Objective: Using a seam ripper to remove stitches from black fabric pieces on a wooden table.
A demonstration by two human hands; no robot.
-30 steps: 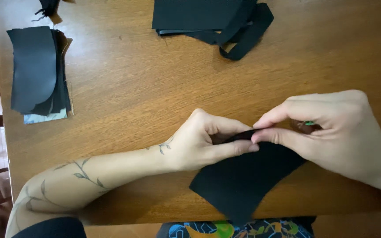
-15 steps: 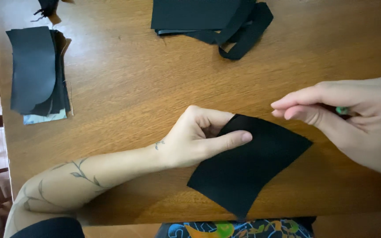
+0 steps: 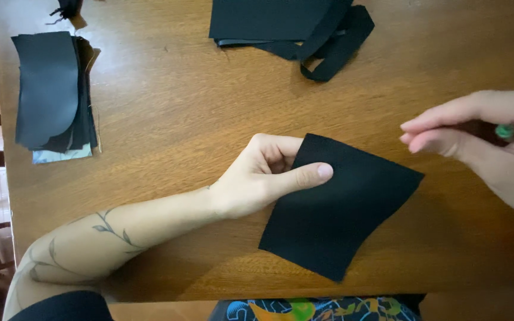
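Observation:
My left hand point(image 3: 269, 175) pinches the upper left edge of a black fabric piece point(image 3: 346, 214), thumb on top and fingers curled under it. The piece lies over the wooden table point(image 3: 179, 113) near its front edge. My right hand point(image 3: 483, 139) hovers to the right of the fabric, apart from it, fingers pressed together. A small green-headed thing point(image 3: 505, 131), likely a pin, shows between those fingers.
A stack of curved black cut pieces point(image 3: 52, 92) with a pale sheet under it lies at the far left. Folded black fabric with a strap loop point(image 3: 295, 30) sits at the back. A small dark scrap point(image 3: 66, 7) is at the top left corner.
My right hand has let go of the fabric edge and pulled away to the right. The left hand keeps its pinch, and the piece now lies flatter.

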